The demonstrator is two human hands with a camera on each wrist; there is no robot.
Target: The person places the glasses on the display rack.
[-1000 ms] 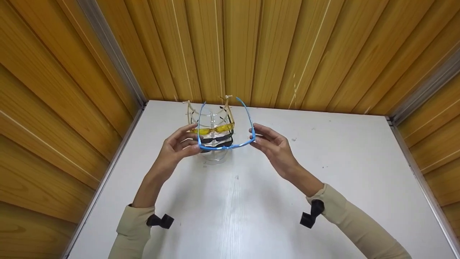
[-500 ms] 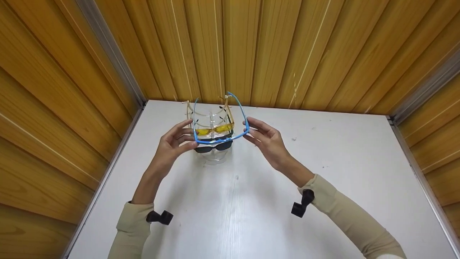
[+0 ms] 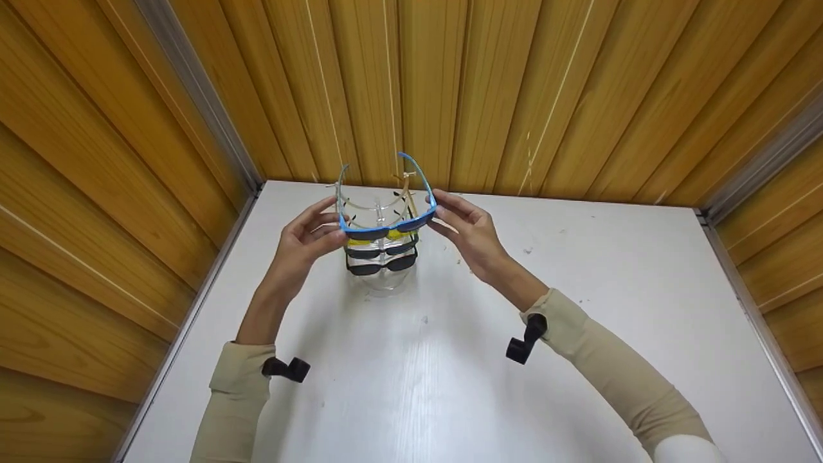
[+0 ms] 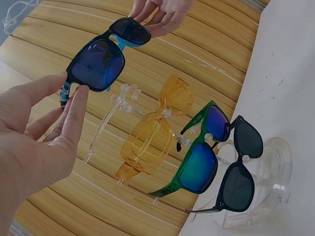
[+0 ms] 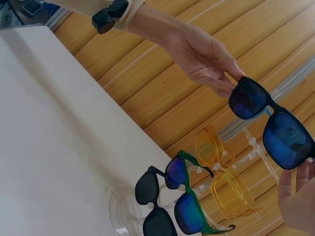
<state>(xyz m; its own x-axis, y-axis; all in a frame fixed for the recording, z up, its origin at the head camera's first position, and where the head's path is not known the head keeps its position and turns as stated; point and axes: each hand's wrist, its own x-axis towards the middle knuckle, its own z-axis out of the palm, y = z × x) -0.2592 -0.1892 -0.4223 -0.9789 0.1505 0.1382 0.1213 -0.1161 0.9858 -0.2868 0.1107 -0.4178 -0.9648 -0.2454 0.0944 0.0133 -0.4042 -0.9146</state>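
Blue-framed sunglasses with dark blue lenses are held up between both hands, arms unfolded and pointing toward the back wall. My left hand pinches them at the left hinge, thumb and fingers on the frame's corner. At the opposite hinge my right hand pinches the other corner. Just beyond and below stands a clear display stand. It bears yellow-tinted glasses, green-framed sunglasses with mirrored lenses, and black sunglasses lowest. Its top clear arm carries no glasses and sits near the held pair.
The stand is on a white table near its back edge. Wood-grain panels rise behind and at both sides, with metal trim in the corners. Each sleeve wears a small black camera mount.
Both hands have carried the blue-framed sunglasses away from the body and slightly left, up to the stand's upper part. The frame has tipped so its dark lenses now show from the head view.
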